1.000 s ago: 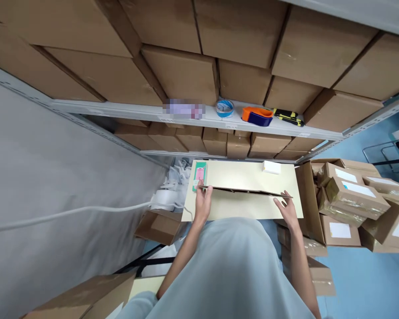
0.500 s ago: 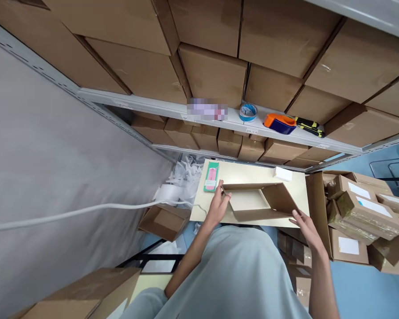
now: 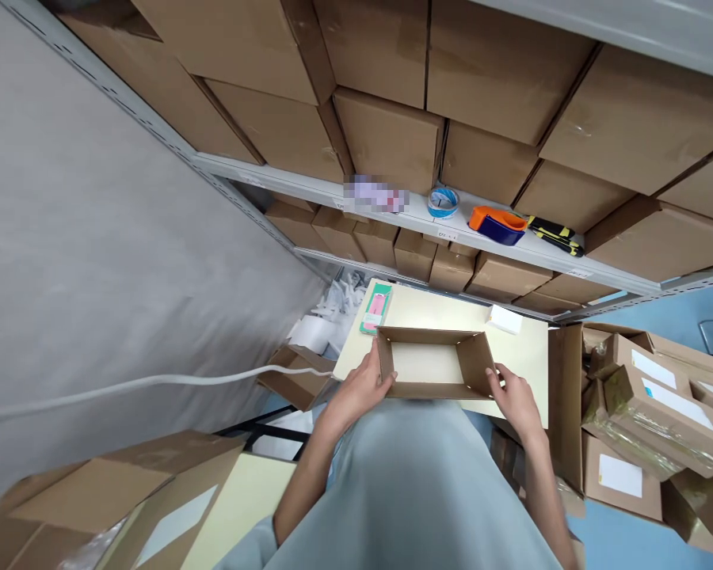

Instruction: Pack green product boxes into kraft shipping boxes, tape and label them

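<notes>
A brown cardboard box (image 3: pixel 432 389) stands opened into a square tube on the pale table (image 3: pixel 528 360), with the tabletop showing through it. My left hand (image 3: pixel 360 386) grips its left wall and my right hand (image 3: pixel 512 393) grips its right wall. A green card with a pink item (image 3: pixel 375 309) lies on the table's far left corner. A small white box (image 3: pixel 505 319) lies at the table's far right.
Shelves of cardboard boxes rise behind the table; one shelf holds a tape roll (image 3: pixel 443 202), an orange tape dispenser (image 3: pixel 497 223) and a yellow-black tool (image 3: pixel 555 234). Labelled parcels (image 3: pixel 647 388) fill an open carton at right. White packing (image 3: pixel 326 313) and a cable (image 3: pixel 154 384) lie left.
The flat cardboard has been pulled open into a box shape and squared up. Both hands moved in to its side walls. My view tilted and shifted left.
</notes>
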Available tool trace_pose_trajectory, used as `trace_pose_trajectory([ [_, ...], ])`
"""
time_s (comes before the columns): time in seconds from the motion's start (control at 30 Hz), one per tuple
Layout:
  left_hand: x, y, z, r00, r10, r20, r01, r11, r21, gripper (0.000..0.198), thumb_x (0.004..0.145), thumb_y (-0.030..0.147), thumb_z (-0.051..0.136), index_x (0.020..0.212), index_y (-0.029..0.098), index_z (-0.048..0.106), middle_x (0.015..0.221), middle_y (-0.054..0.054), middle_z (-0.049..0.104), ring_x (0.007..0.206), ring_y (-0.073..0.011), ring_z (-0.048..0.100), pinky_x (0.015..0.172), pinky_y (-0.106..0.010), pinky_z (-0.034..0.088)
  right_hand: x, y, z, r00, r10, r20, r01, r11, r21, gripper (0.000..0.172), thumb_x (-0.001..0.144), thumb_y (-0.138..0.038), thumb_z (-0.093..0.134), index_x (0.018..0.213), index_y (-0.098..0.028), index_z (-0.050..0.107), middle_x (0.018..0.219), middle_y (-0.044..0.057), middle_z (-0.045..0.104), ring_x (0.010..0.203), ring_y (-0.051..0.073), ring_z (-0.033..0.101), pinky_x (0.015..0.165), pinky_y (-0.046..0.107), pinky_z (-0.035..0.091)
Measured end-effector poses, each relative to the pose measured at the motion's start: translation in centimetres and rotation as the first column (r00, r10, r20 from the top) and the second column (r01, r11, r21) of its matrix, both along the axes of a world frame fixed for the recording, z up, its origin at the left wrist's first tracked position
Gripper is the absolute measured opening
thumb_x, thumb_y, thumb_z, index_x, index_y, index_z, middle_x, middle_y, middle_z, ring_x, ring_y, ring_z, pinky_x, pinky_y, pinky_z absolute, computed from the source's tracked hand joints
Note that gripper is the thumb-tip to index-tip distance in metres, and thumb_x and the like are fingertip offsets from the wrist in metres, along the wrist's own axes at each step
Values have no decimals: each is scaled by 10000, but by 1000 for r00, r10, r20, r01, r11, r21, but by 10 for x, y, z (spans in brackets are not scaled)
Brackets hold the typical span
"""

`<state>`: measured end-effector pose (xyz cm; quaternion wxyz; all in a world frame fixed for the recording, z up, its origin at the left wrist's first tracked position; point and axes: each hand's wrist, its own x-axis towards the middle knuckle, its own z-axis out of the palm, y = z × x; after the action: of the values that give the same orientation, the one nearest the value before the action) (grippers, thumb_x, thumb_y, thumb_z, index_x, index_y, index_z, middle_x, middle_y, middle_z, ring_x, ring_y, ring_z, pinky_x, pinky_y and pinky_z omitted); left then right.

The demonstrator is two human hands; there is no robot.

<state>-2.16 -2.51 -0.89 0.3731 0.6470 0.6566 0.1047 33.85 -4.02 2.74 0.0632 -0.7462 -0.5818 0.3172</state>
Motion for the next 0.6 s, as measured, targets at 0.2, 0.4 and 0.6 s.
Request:
trace_pose_trajectory([
  [0.2, 26, 8, 20, 999, -38, 33, 38, 999, -2, 823, 1041, 271, 409, 1824, 193, 167, 1769, -141, 474, 1510, -328, 615, 1214, -438, 514, 4, -9, 0, 995, 35, 98, -39, 998, 39, 333, 1092, -380, 403, 1058, -236, 701, 798, 51, 746, 691, 241, 697, 674, 313, 406],
  [0.4, 50, 21, 22, 994, -81, 69, 75, 994, 75, 847, 1040, 244, 429, 1828, 266, 121, 1814, -69, 406, 1584, -284, 545, 1254, -406, 489, 12, -10, -2, 992, 17, 127, -29, 995, 93, 348, 1101, -342, 420, 1244, -183, 694, 849, 66, 762, 751, 257, 732, 707, 320, 438],
  [0.6, 43, 25, 19, 981, -177, 75, 175, 984, 36, 841, 1030, 256, 443, 1823, 295, 168, 1833, -5, 344, 1650, -265, 455, 1309, -387, 436, 3, 5, -10, 979, -47, 197, 23, 993, 120, 437, 1120, -266, 384, 1423, -89, 644, 1046, 180, 815, 939, 297, 784, 821, 342, 504],
])
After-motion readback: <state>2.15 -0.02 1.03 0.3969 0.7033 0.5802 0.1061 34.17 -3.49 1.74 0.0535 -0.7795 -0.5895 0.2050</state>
